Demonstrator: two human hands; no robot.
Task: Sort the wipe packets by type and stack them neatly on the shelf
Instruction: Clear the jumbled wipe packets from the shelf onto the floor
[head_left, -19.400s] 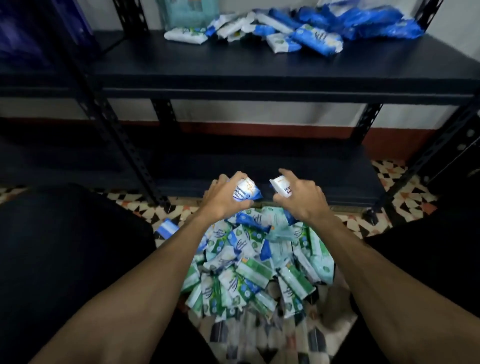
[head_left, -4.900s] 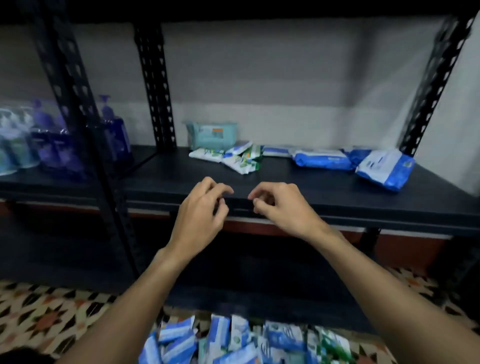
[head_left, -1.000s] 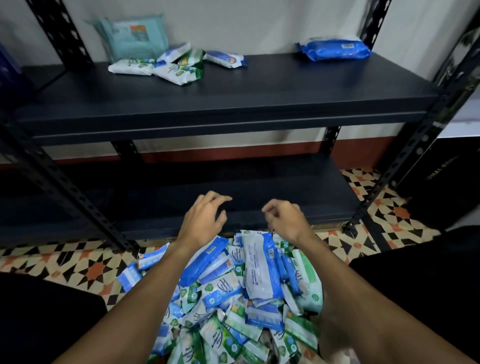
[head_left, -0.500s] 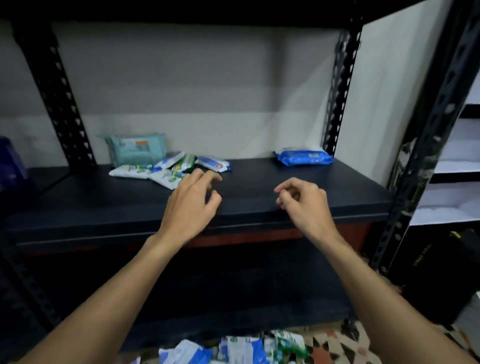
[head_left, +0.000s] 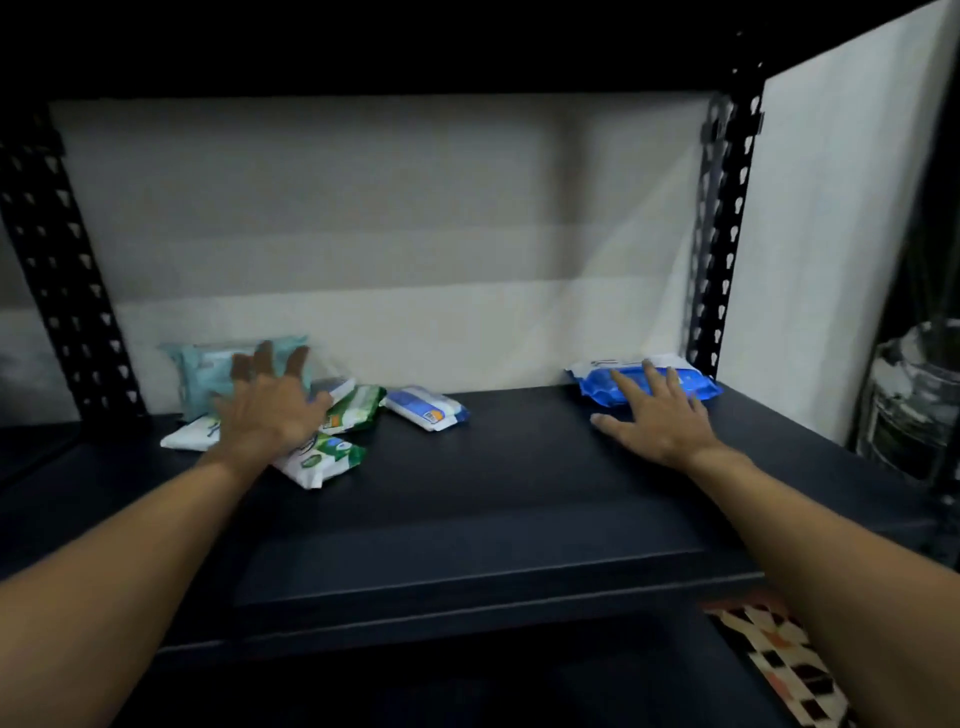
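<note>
Both arms reach over the dark shelf (head_left: 493, 499). My left hand (head_left: 270, 410) hovers with fingers spread above a small heap of green-and-white packets (head_left: 324, 457), in front of a pale teal pack (head_left: 208, 374) that leans on the back wall. It is blurred and holds nothing I can see. A white-and-blue packet (head_left: 426, 414) lies alone to the right of the heap. My right hand (head_left: 652, 421) lies flat with straight fingers, its fingertips on a large blue pack (head_left: 685, 382) at the shelf's back right corner.
Black perforated uprights stand at the back left (head_left: 57, 280) and back right (head_left: 719, 244). A white side panel (head_left: 831, 234) closes the right end. Patterned floor tiles (head_left: 779, 665) show at the lower right. A pale container (head_left: 914, 395) sits beyond the right upright.
Both hands have moved forward from the shelf's front edge and uncurled, the left spreading over the heap, the right reaching the blue pack. The camera moved closer to the shelf.
</note>
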